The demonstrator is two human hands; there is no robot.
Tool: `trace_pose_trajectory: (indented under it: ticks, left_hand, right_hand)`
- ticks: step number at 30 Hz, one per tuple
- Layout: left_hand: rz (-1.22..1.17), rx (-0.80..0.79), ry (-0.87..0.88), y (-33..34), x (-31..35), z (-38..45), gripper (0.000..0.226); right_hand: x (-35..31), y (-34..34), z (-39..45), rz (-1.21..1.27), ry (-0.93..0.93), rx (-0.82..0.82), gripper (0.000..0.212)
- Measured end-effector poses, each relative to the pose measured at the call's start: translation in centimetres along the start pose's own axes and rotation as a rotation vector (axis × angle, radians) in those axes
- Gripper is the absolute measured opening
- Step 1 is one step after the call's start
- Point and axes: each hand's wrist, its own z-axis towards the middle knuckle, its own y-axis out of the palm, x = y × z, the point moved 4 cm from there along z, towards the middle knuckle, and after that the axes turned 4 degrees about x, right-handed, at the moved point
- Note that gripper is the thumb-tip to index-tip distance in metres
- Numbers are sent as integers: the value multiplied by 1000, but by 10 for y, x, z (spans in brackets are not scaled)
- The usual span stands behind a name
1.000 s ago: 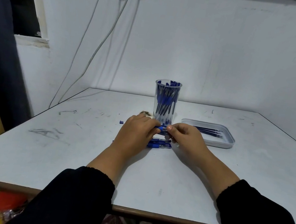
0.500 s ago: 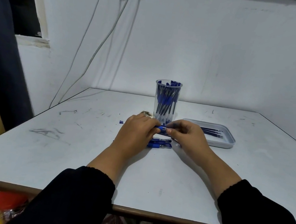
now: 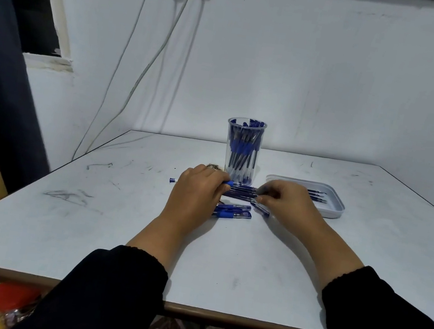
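1. Black sleeves frame the white counter (image 3: 114,233). Nearest, a few assembled pens (image 3: 232,212) lie side by side, probably parked there as done work.
2. Just beyond, the left hand (image 3: 197,192) clenches its fingers round the blue end of a pen (image 3: 241,192), steadying it. The right hand (image 3: 285,200) meets the other end, but blur hides whether its fingers pinch it.
3. Farther right, a tray (image 3: 329,212) keeps loose refills (image 3: 317,196) from rolling.
4. Farthest, a clear cup (image 3: 242,151) stands upright, stocking pens.
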Motion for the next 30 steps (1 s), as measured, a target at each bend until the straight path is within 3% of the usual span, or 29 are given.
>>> trace_pose_trajectory:
  ticks: [8, 24, 30]
  left_hand:
    - [-13, -7, 3, -1, 2, 0, 9]
    - [-19, -22, -7, 1, 2, -1, 9]
    - [-20, -16, -2, 2, 1, -2, 8]
  right_hand:
    - [1, 9, -5, -276, -74, -125, 14]
    - [6, 6, -4, -204, 5, -52, 18]
    - [-5, -1, -2, -173, -149, 70, 17]
